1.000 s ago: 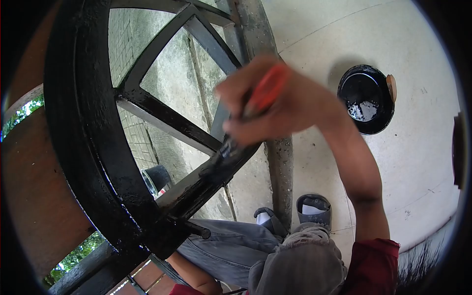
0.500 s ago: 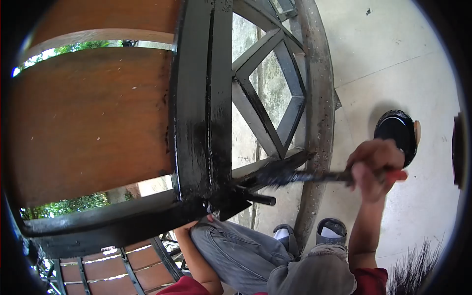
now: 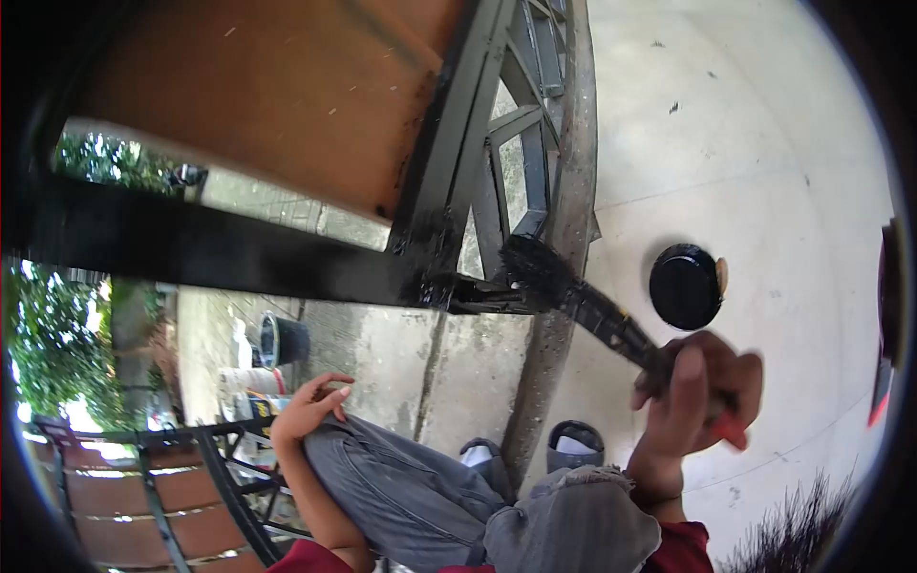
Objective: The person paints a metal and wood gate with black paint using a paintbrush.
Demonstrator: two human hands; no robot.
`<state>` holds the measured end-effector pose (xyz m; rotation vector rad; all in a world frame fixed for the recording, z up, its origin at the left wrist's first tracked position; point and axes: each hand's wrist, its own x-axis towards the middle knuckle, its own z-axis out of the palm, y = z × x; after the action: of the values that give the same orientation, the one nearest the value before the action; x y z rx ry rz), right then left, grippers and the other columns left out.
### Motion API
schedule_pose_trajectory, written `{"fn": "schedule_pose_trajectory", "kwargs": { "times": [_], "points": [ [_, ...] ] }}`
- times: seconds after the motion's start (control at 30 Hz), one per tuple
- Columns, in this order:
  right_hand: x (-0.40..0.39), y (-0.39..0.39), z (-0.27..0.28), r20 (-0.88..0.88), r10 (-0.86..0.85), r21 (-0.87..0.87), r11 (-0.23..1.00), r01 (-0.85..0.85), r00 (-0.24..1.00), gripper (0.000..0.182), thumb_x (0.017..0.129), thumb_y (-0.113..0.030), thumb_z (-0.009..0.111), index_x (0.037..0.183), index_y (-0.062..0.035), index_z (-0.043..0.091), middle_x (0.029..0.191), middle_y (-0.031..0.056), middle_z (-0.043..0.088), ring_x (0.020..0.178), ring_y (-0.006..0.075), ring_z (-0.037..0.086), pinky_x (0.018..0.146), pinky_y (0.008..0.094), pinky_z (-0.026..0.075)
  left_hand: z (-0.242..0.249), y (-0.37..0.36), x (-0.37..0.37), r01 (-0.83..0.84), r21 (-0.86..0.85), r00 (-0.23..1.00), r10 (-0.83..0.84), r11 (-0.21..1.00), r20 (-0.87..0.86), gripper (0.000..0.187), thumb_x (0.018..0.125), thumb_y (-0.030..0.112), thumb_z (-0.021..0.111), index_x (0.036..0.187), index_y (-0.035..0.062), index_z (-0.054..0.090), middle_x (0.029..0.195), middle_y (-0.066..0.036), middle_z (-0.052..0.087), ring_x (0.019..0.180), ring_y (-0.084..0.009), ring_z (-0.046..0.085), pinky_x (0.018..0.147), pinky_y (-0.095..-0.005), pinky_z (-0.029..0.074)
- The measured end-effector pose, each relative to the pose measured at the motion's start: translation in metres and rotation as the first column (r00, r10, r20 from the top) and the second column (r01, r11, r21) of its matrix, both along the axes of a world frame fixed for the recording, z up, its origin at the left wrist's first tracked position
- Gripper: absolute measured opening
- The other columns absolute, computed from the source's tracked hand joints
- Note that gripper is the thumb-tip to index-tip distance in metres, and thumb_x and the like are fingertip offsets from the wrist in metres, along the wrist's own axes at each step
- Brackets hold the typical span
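My right hand point(image 3: 702, 392) is closed round the handle of a paintbrush point(image 3: 611, 325). The brush's black bristles are at the end of the dark metal frame point(image 3: 287, 253), by its lattice side point(image 3: 521, 162); whether they touch it I cannot tell. Wet-looking black paint shines on the frame near the corner. My left hand point(image 3: 310, 406) holds nothing, its fingers apart, beside my grey-trousered knee. A round container of black paint point(image 3: 685, 286) stands on the pale floor, beyond my right hand.
An orange-brown panel point(image 3: 277, 95) fills the upper left of the frame. A raised concrete edge point(image 3: 544, 382) runs past my sandalled feet. A dark bucket point(image 3: 284, 340) stands at the left, above another slatted metal piece point(image 3: 124, 497).
The view has shifted, and the frame now appears higher and tilted. My right hand has turned the brush so its bristles point up and left. My left hand is now fully visible.
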<state>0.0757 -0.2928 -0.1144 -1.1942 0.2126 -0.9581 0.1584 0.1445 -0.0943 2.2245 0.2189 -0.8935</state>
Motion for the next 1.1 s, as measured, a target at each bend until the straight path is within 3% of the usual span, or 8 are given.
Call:
{"fn": "schedule_pose_trajectory", "kwargs": {
  "times": [0.03, 0.1, 0.23, 0.3, 0.37, 0.53, 0.83, 1.1],
  "points": [
    [-0.005, 0.016, -0.004, -0.040, -0.083, -0.031, 0.996, 0.082, 0.996, 0.020, 0.087, -0.001, 0.066, 0.081, -0.0032, 0.048, 0.058, 0.0130, 0.060, 0.045, 0.0175, 0.060, 0.043, 0.0266, 0.046, 0.003, -0.001, -0.002, 0.016, -0.003, 1.000, -0.016, 1.000, 0.012, 0.031, 0.099, 0.020, 0.062, 0.122, 0.0001, 0.060, 0.066, -0.002, 0.060, 0.065, -0.0094, 0.060, 0.065, -0.0243, 0.047],
    [0.006, 0.001, 0.001, -0.149, 0.080, -0.759, 0.630, -0.166, 0.986, 0.017, 0.084, 0.001, 0.067, 0.081, -0.0040, 0.051, 0.063, 0.0124, 0.063, 0.048, 0.0206, 0.062, 0.046, 0.0281, 0.048, 0.006, 0.002, -0.007, 0.023, -0.019, 0.999, -0.022, 1.000, 0.040, 0.031, 0.098, 0.020, 0.063, 0.122, 0.0001, 0.060, 0.066, -0.002, 0.060, 0.065, -0.0087, 0.060, 0.064, -0.0239, 0.047],
    [-0.009, 0.020, -0.015, 0.062, -0.077, -0.517, 0.850, 0.099, 0.995, 0.020, 0.076, 0.003, 0.072, 0.085, -0.0039, 0.056, 0.071, 0.0125, 0.066, 0.048, 0.0240, 0.060, 0.048, 0.0288, 0.047, 0.014, 0.003, -0.019, 0.024, -0.023, 0.997, -0.022, 0.999, 0.078, 0.030, 0.098, 0.019, 0.063, 0.121, 0.0000, 0.060, 0.069, 0.000, 0.058, 0.065, -0.0067, 0.057, 0.064, -0.0228, 0.046],
    [-0.013, 0.049, 0.005, 0.088, -0.158, 0.110, 0.983, 0.148, 0.983, 0.022, 0.073, 0.005, 0.073, 0.084, -0.0045, 0.055, 0.066, 0.0111, 0.064, 0.048, 0.0244, 0.059, 0.047, 0.0281, 0.045, 0.014, 0.009, -0.023, 0.026, -0.052, 0.995, -0.021, 0.998, 0.095, 0.030, 0.097, 0.019, 0.064, 0.121, 0.0000, 0.060, 0.070, 0.000, 0.057, 0.065, -0.0062, 0.057, 0.064, -0.0227, 0.046],
    [0.006, 0.032, -0.026, 0.176, -0.125, -0.766, 0.606, 0.215, 0.977, 0.021, 0.074, 0.005, 0.072, 0.079, -0.0049, 0.054, 0.063, 0.0093, 0.063, 0.047, 0.0236, 0.058, 0.046, 0.0282, 0.045, 0.014, 0.015, -0.026, 0.045, -0.087, 0.992, -0.034, 0.995, 0.122, 0.031, 0.097, 0.019, 0.065, 0.121, -0.0001, 0.060, 0.070, 0.000, 0.057, 0.065, -0.0061, 0.057, 0.065, -0.0223, 0.046],
    [0.007, 0.047, -0.029, 0.015, -0.212, -0.729, 0.667, 0.157, 0.977, 0.026, 0.076, 0.007, 0.071, 0.071, -0.0051, 0.048, 0.063, 0.0103, 0.064, 0.043, 0.0223, 0.056, 0.045, 0.0256, 0.043, 0.024, 0.019, -0.034, 0.023, -0.033, 0.995, -0.020, 0.999, 0.097, 0.030, 0.097, 0.018, 0.064, 0.120, -0.0005, 0.059, 0.069, 0.002, 0.054, 0.065, -0.0060, 0.055, 0.066, -0.0221, 0.044],
    [0.002, 0.044, -0.044, -0.139, -0.118, -0.193, 0.977, 0.090, 0.983, 0.026, 0.092, 0.003, 0.063, 0.078, -0.0035, 0.043, 0.056, 0.0108, 0.060, 0.045, 0.0108, 0.057, 0.043, 0.0230, 0.042, 0.024, 0.028, -0.043, -0.058, -0.093, 0.989, 0.070, 0.994, 0.130, 0.029, 0.096, 0.014, 0.064, 0.120, -0.0013, 0.059, 0.069, 0.000, 0.055, 0.066, -0.0071, 0.056, 0.066, -0.0224, 0.044],
    [0.001, 0.045, -0.085, -0.321, 0.069, 0.282, 0.959, 0.026, 0.944, 0.030, 0.096, -0.004, 0.061, 0.073, -0.0059, 0.041, 0.054, 0.0075, 0.054, 0.039, 0.0093, 0.048, 0.036, 0.0235, 0.036, 0.014, 0.039, -0.041, -0.033, -0.069, 0.993, 0.040, 0.997, 0.110, 0.031, 0.098, 0.016, 0.061, 0.123, -0.0014, 0.058, 0.069, -0.003, 0.060, 0.070, -0.0108, 0.060, 0.073, -0.0249, 0.047]
  ]
}}
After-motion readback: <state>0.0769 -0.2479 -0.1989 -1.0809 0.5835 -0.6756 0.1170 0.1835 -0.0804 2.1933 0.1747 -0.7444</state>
